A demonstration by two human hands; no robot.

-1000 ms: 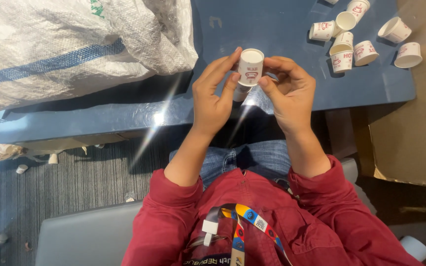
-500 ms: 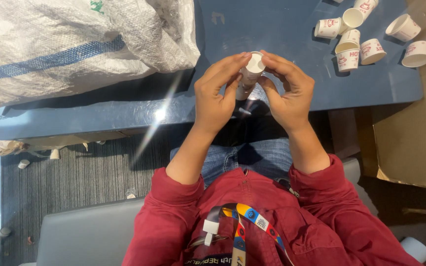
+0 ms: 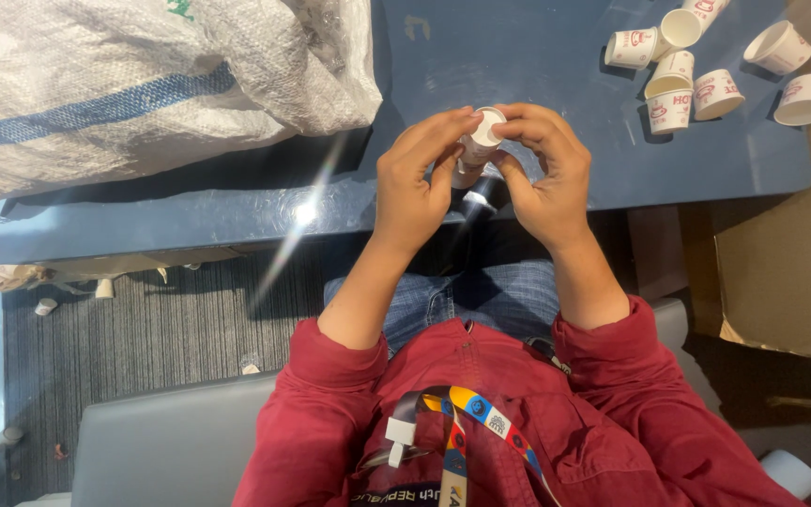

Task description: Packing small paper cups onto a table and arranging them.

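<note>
Paper cup [image 3: 479,141] sits pinched between our left hand [image 3: 415,183] and right hand [image 3: 542,178], fingers curled around it, above the blue table [image 3: 518,56].

One head-worn camera looks steeply down, close over the blue table [image 3: 537,56].

White woven sack [image 3: 143,84] with blue stripe, upper left on blue table [image 3: 518,56]; brown cardboard box [image 3: 790,272] at right.
</note>
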